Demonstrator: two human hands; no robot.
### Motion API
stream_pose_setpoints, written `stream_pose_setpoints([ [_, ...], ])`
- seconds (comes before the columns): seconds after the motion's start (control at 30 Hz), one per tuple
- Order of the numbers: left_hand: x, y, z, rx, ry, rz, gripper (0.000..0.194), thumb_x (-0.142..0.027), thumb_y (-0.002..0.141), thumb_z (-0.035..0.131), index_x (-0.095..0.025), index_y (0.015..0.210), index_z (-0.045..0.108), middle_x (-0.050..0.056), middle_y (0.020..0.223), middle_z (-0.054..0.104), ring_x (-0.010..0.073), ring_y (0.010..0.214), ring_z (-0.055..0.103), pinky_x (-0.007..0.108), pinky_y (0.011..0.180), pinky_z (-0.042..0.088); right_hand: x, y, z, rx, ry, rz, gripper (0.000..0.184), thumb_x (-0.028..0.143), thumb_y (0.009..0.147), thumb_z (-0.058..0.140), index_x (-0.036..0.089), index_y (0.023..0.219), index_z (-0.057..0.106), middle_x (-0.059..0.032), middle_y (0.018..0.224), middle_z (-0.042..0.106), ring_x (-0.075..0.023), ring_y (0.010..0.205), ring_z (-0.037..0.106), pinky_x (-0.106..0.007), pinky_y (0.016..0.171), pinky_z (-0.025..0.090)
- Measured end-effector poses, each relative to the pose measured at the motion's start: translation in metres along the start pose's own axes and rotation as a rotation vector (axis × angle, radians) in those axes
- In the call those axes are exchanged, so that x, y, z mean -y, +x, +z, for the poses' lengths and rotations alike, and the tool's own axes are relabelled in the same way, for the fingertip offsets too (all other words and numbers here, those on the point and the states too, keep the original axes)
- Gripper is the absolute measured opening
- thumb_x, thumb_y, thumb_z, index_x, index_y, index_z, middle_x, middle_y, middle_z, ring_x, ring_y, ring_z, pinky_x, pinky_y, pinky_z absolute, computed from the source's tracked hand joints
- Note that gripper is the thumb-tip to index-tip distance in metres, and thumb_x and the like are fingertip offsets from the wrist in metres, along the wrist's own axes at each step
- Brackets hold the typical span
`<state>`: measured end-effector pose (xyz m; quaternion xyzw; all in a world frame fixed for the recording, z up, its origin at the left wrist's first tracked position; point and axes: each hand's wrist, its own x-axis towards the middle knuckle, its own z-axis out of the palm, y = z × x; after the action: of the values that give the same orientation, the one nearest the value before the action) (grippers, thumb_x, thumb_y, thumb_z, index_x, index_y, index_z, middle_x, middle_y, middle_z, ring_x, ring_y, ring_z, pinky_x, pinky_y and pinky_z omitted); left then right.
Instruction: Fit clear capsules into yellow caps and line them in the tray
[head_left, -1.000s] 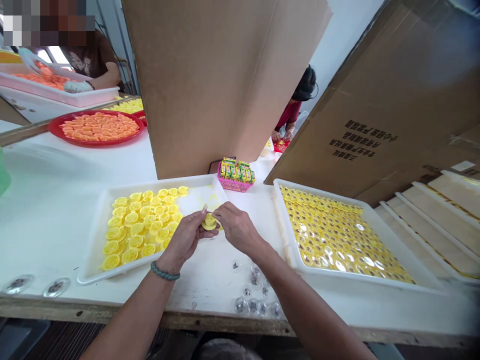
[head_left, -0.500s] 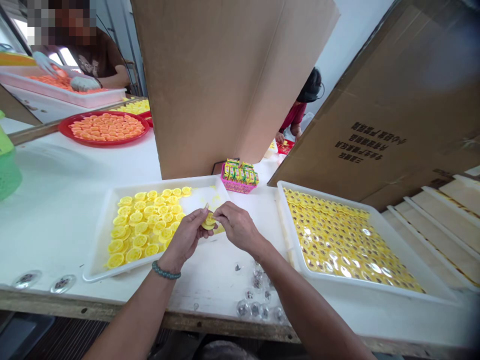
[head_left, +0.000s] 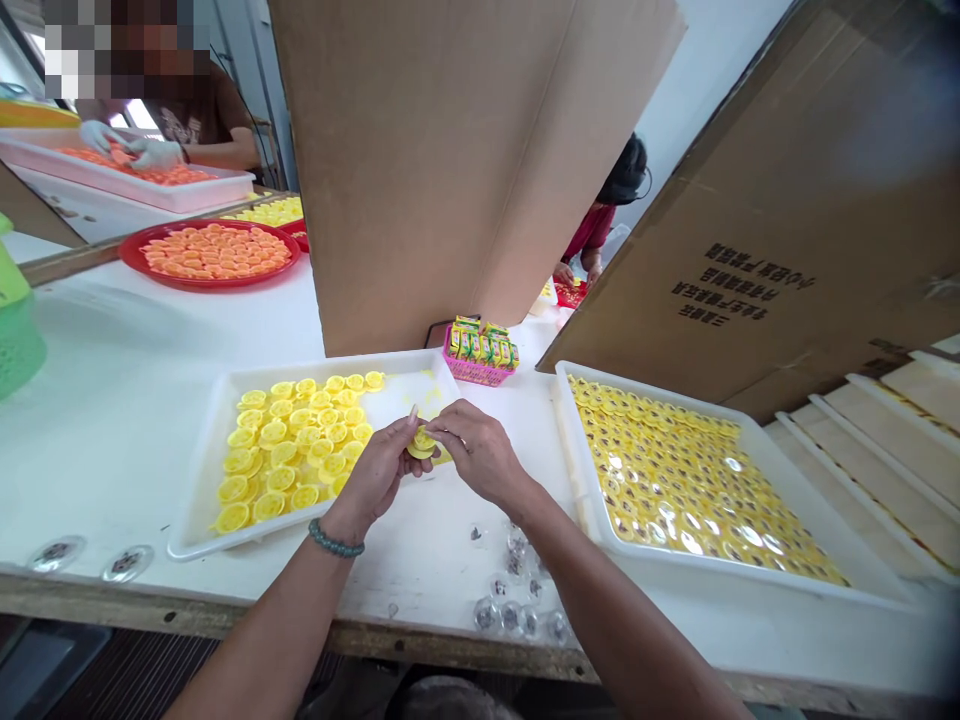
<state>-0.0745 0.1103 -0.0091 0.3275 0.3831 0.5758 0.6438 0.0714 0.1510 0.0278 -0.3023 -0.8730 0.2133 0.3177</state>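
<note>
Between my hands is a small round yellow plastic piece (head_left: 421, 449), with what looks like a second one against it. My left hand (head_left: 381, 468) is closed on it from the left, thumb on top. The fingertips of my right hand (head_left: 478, 452) pinch at its upper edge; whether they hold a separate small part is hidden. Just left of my hands, a white tray (head_left: 196, 500) bears many similar yellow round pieces (head_left: 282, 453). Below my right forearm lie several clear domed discs (head_left: 510, 615) with dark marks inside.
A second white tray (head_left: 600, 530) at right is filled with yellow pieces under shiny clear covers. Behind my hands stands a pink basket (head_left: 480, 372) of small boxes. Cardboard sheets (head_left: 465, 180) rise behind. A red plate (head_left: 131, 262) holds orange pieces. Two co-workers sit beyond.
My hands stay nearly in place on the yellow piece, with slight finger movement. At upper left, the co-worker's gloved hands have come together over the orange pieces.
</note>
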Motion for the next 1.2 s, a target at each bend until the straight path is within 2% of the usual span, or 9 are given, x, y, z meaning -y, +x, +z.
stream_pose_setpoints([
  [0.1,0.001,0.000,0.000,-0.008,0.014,0.011,0.032,-0.046,0.081,0.055,-0.014,0.076,0.058,0.001,0.065,0.058,0.0091,0.051,0.052,0.019,0.046,0.039,0.003,0.000,0.000,0.062,-0.049,0.002,0.016,0.013,0.088,0.047,0.018,0.087,0.062,-0.0032,0.085,0.057,-0.0118,0.078,0.057,-0.023,0.071,0.047],
  [0.33,0.000,0.000,0.001,-0.035,-0.006,0.012,0.033,-0.049,0.077,0.060,-0.016,0.077,0.056,0.000,0.063,0.060,0.0078,0.047,0.051,0.018,0.044,0.035,0.005,0.004,0.001,0.099,-0.169,0.008,0.012,0.014,0.088,0.047,0.018,0.089,0.058,-0.0050,0.090,0.056,-0.0139,0.083,0.055,-0.025,0.074,0.046],
  [0.5,-0.001,0.000,0.000,-0.040,0.000,0.021,0.033,-0.049,0.078,0.059,-0.016,0.079,0.056,0.002,0.062,0.061,0.0082,0.046,0.050,0.018,0.042,0.034,0.006,0.007,0.000,0.120,-0.181,0.063,0.013,0.013,0.087,0.047,0.017,0.082,0.058,-0.0037,0.085,0.056,-0.0128,0.075,0.055,-0.024,0.070,0.045],
  [0.7,-0.004,-0.001,0.000,-0.035,0.004,0.033,0.035,-0.050,0.082,0.053,-0.015,0.083,0.057,0.003,0.064,0.063,0.0095,0.047,0.052,0.019,0.043,0.036,0.006,0.006,0.001,-0.081,-0.047,0.106,0.015,0.013,0.086,0.047,0.018,0.081,0.059,-0.0028,0.082,0.057,-0.0133,0.077,0.056,-0.024,0.070,0.044],
  [0.83,-0.001,-0.005,0.006,0.036,0.002,-0.006,0.035,-0.050,0.082,0.053,-0.015,0.084,0.059,0.005,0.068,0.064,0.0115,0.052,0.056,0.022,0.048,0.042,0.003,-0.018,-0.015,-0.229,-0.062,0.188,0.015,0.018,0.088,0.047,0.018,0.088,0.062,-0.0041,0.083,0.061,-0.0145,0.076,0.058,-0.026,0.072,0.045],
  [0.9,0.004,-0.008,0.011,0.111,0.004,-0.069,0.034,-0.048,0.082,0.054,-0.015,0.085,0.060,0.006,0.073,0.065,0.0127,0.056,0.059,0.023,0.052,0.045,0.000,-0.042,-0.023,-0.174,-0.123,0.250,0.017,0.019,0.089,0.046,0.019,0.090,0.063,-0.0041,0.082,0.063,-0.0145,0.073,0.059,-0.026,0.070,0.045],
  [1.03,0.017,-0.012,0.024,0.239,0.021,-0.180,0.030,-0.042,0.082,0.055,-0.014,0.091,0.063,0.008,0.082,0.066,0.0144,0.063,0.061,0.025,0.061,0.048,-0.008,-0.101,-0.016,0.100,-0.196,0.285,0.012,0.020,0.086,0.055,0.018,0.092,0.065,-0.0058,0.087,0.064,-0.0160,0.081,0.060,-0.027,0.074,0.047],
  [1.1,0.021,-0.013,0.031,0.246,0.052,-0.207,0.028,-0.039,0.081,0.057,-0.014,0.093,0.063,0.008,0.085,0.065,0.0141,0.065,0.061,0.025,0.062,0.048,-0.010,-0.123,-0.002,0.189,-0.251,0.265,0.013,0.019,0.083,0.060,0.018,0.095,0.065,-0.0073,0.095,0.063,-0.0171,0.086,0.059,-0.028,0.076,0.047],
  [1.2,0.024,-0.015,0.039,0.199,0.115,-0.240,0.022,-0.034,0.079,0.060,-0.015,0.090,0.062,0.006,0.082,0.064,0.0123,0.063,0.060,0.022,0.060,0.046,-0.008,-0.139,0.017,0.274,-0.413,0.240,0.009,0.018,0.084,0.058,0.019,0.091,0.063,-0.0079,0.096,0.061,-0.0190,0.088,0.056,-0.030,0.074,0.047],
])
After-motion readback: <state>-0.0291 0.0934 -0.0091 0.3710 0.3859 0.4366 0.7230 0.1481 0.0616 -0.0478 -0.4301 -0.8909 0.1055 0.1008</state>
